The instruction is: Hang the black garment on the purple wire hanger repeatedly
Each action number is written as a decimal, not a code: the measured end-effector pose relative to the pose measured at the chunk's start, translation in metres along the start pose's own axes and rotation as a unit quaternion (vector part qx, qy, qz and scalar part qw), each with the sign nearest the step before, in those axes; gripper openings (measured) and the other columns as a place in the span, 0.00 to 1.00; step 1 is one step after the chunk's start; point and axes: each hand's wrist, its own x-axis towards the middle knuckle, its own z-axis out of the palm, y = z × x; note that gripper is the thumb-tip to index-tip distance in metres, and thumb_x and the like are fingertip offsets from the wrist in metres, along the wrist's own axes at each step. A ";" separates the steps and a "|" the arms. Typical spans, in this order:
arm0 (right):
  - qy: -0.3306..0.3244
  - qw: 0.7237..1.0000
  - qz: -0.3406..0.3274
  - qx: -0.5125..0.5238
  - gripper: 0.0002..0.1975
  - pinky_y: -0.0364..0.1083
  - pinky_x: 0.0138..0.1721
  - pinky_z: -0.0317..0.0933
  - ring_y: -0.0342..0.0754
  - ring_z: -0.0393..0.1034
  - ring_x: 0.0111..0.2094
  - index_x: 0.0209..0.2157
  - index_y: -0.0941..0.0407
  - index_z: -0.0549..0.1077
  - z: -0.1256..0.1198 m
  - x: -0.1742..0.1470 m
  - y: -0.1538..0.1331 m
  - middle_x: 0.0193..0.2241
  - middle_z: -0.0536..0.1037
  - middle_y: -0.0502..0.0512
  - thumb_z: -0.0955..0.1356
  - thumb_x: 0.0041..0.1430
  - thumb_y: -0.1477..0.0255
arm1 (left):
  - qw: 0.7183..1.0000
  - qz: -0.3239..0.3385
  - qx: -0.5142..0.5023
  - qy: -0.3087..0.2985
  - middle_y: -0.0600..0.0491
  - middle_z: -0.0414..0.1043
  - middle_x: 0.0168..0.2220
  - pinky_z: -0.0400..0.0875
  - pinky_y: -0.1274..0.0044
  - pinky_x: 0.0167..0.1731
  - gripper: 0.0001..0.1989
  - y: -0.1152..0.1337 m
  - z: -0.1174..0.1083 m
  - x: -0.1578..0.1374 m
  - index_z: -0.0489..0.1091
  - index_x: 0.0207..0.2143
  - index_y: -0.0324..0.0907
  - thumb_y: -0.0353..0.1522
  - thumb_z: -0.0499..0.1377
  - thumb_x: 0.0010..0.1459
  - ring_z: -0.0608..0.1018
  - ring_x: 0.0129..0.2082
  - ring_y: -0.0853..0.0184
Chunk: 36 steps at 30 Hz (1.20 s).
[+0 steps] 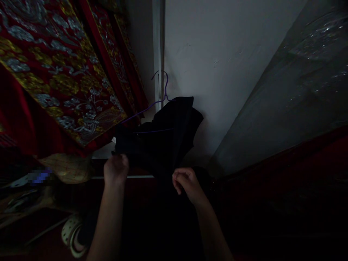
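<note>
While gripping black garment (pixel 163 141) at lower edges: left hand (pixel 116 169) closing fingers over left corner, right hand (pixel 186 183) pinching fabric at lower right. Hanging on purple wire hanger (pixel 159 98), held up before white wall (pixel 217 54). Judging cloth soft, light, limp; likely slipping off thin wire, so taking hold near shoulders. Crowding from left: red embroidered fabric (pixel 62 72). Leaning at right: plastic-wrapped panel (pixel 293 90). Lying low left: white sandal (pixel 72 235).
</note>
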 end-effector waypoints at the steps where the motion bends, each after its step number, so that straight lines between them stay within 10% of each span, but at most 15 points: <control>1: -0.001 1.000 0.005 0.002 0.14 0.40 0.17 0.48 0.37 0.54 0.11 0.14 0.56 0.66 0.000 0.000 0.003 0.11 0.64 0.46 0.65 0.48 0.66 | 1.000 0.012 0.010 0.019 0.56 0.75 0.23 0.73 0.83 0.29 0.12 -0.007 -0.009 -0.013 0.74 0.36 0.43 0.25 0.50 0.63 0.78 0.23 0.72; 6: 0.032 0.997 0.031 0.057 0.17 0.40 0.14 0.42 0.36 0.51 0.11 0.13 0.56 0.65 -0.001 0.001 0.012 0.12 0.63 0.46 0.67 0.48 0.62 | 0.989 -0.006 0.120 0.092 0.56 0.76 0.27 0.74 0.79 0.31 0.04 -0.032 -0.021 -0.059 0.74 0.31 0.41 0.32 0.61 0.57 0.79 0.28 0.68; 18: 0.125 0.988 0.036 0.083 0.17 0.41 0.17 0.42 0.36 0.50 0.13 0.14 0.56 0.66 -0.010 0.006 0.014 0.12 0.62 0.45 0.68 0.47 0.60 | 0.995 0.021 0.093 -0.037 0.60 0.66 0.28 0.72 0.81 0.32 0.16 -0.021 0.023 -0.094 0.65 0.29 0.43 0.38 0.70 0.51 0.74 0.29 0.71; 30: -0.030 0.995 0.057 -0.073 0.05 0.43 0.30 0.61 0.45 0.69 0.29 0.31 0.57 0.76 -0.002 0.010 0.033 0.27 0.76 0.51 0.70 0.54 0.70 | 0.985 0.052 0.124 -0.112 0.58 0.64 0.30 0.72 0.77 0.35 0.16 -0.021 0.044 -0.115 0.64 0.28 0.43 0.41 0.67 0.56 0.71 0.30 0.70; 36: -0.167 0.985 -0.018 0.027 0.27 0.51 0.59 0.60 0.51 0.68 0.56 0.54 0.51 0.69 0.023 -0.007 0.001 0.53 0.74 0.54 0.74 0.51 0.75 | 0.968 0.088 0.204 -0.121 0.56 0.62 0.28 0.67 0.80 0.32 0.18 -0.038 0.045 -0.117 0.66 0.26 0.42 0.44 0.67 0.56 0.67 0.30 0.69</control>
